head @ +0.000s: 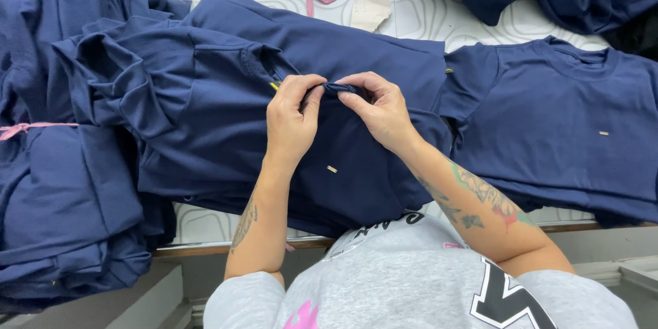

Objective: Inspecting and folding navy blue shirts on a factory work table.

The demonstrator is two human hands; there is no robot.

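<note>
Both hands pinch the collar (343, 88) of a blue shirt (288, 130) in the middle of the frame: left hand (291, 120) and right hand (384, 113) shut tight on it. Another shirt (555, 123) lies at right on the surface (418, 14).

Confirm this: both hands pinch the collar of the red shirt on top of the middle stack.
Wrong colour. The shirt is navy blue, not red, as the head view shows. The rest holds: the left hand and right hand both pinch its collar on top of the middle stack.
</note>
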